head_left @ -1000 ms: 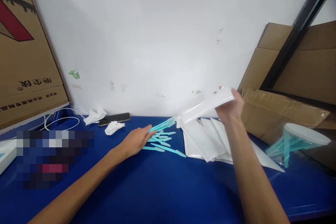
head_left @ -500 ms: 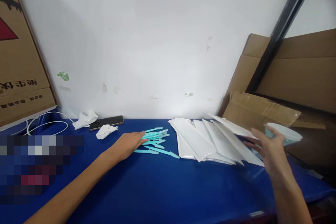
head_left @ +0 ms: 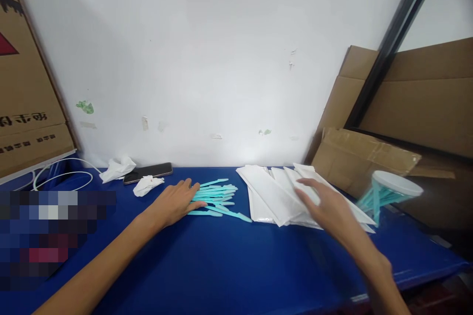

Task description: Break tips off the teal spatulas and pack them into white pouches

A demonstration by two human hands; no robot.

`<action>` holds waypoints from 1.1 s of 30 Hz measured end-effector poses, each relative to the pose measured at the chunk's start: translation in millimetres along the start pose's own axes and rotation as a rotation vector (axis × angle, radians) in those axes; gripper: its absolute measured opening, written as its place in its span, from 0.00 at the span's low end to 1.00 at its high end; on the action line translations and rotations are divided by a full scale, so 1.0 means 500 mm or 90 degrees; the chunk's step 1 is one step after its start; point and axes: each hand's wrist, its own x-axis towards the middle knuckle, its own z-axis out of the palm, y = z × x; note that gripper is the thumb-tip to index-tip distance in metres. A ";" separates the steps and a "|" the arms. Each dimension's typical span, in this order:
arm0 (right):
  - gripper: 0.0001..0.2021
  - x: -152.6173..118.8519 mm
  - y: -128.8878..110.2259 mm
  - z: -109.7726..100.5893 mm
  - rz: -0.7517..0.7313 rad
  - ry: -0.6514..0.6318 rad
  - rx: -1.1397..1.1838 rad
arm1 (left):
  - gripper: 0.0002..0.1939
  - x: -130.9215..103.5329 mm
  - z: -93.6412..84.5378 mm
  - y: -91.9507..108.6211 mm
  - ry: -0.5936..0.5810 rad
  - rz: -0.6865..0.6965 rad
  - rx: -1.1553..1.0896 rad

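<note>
A bunch of teal eyebrow razors (head_left: 218, 194) lies on the blue table, and my left hand (head_left: 181, 200) is closed over their handle ends, the thumb on the near side. A few razors lie a little apart along the near edge of the bunch. To the right, white flat packets (head_left: 275, 197) are fanned out in an overlapping pile. Over that pile is my right hand (head_left: 328, 209), blurred, its fingers apart and nothing visible in them. Beyond it, more teal razors (head_left: 374, 198) spread out beneath a round white container (head_left: 399, 183), also smeared by motion.
At the back left are a dark phone (head_left: 148, 173), crumpled tissues (head_left: 118, 168) and a white cable (head_left: 62, 175). A large cardboard box (head_left: 33, 83) stands on the left. Flattened cardboard (head_left: 365, 155) leans at the right, beside a dark post. A white wall closes off the back.
My right hand has moved left, from beside the white container to over the packets. A packet that was raised at the pile's right side now lies lower. My left hand stays on the razors.
</note>
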 end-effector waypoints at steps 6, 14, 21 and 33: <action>0.35 -0.010 -0.071 0.110 -0.070 -0.155 -0.089 | 0.30 0.000 -0.016 0.012 0.027 -0.019 -0.005; 0.22 0.002 -0.092 0.085 -0.022 -0.143 -0.128 | 0.27 0.002 -0.022 0.027 0.091 -0.012 -0.016; 0.21 0.007 -0.089 0.036 0.049 -0.037 0.042 | 0.22 0.002 -0.026 0.042 0.150 -0.002 -0.105; 0.17 -0.017 -0.075 0.027 0.274 -0.468 0.912 | 0.21 -0.012 -0.056 0.101 0.431 -0.041 -0.596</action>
